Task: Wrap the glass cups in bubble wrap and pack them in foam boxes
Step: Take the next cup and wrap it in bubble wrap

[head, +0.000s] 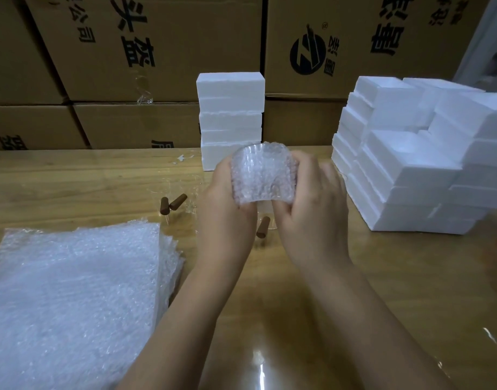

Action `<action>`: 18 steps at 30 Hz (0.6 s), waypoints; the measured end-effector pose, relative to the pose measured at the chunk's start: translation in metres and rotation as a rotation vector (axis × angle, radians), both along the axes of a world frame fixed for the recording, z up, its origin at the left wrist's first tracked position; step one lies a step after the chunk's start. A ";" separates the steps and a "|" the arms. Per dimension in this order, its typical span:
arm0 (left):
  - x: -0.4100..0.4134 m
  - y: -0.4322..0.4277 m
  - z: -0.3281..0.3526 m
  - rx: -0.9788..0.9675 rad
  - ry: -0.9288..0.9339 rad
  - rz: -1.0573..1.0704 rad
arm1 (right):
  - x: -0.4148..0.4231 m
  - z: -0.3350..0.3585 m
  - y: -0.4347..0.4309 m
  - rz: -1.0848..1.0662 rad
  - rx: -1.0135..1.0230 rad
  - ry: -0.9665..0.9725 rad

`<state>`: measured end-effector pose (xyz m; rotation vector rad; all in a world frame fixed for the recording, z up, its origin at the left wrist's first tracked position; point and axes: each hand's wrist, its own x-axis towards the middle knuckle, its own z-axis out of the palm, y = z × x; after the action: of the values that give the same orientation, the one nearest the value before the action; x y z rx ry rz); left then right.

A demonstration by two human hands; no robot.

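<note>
Nearer than the wrapped cup (262,175), to its left, lies a pile of bubble wrap sheets (73,299). The left hand (227,204) and the right hand (312,209) grip this cup from both sides, fingers curled round the wrap, above the table (270,305). Just behind it stands a stack of foam boxes (230,119), and a bigger foam pile (410,164) stands to its right. Cartons (157,52) are farthest behind.

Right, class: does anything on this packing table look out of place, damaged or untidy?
Small white scraps lie on the table left of the middle foam stack, perhaps broken foam. Clear tape hangs loose from a cardboard box behind. The right foam pile is stacked unevenly.
</note>
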<state>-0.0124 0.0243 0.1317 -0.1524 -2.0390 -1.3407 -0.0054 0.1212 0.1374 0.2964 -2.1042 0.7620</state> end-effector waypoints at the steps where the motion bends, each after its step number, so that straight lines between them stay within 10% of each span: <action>1: 0.000 0.000 -0.001 0.019 -0.005 0.018 | 0.001 0.000 -0.001 -0.012 -0.012 -0.007; 10: 0.000 0.006 -0.010 0.156 -0.119 -0.047 | 0.005 0.013 0.010 -0.014 0.198 -0.284; 18: 0.007 -0.010 0.001 -0.325 -0.190 -0.197 | 0.000 0.016 0.025 0.052 0.065 -0.305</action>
<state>-0.0057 0.0147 0.1326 -0.3926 -2.4488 -1.1635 -0.0054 0.1460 0.1530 0.2855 -2.4199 0.8118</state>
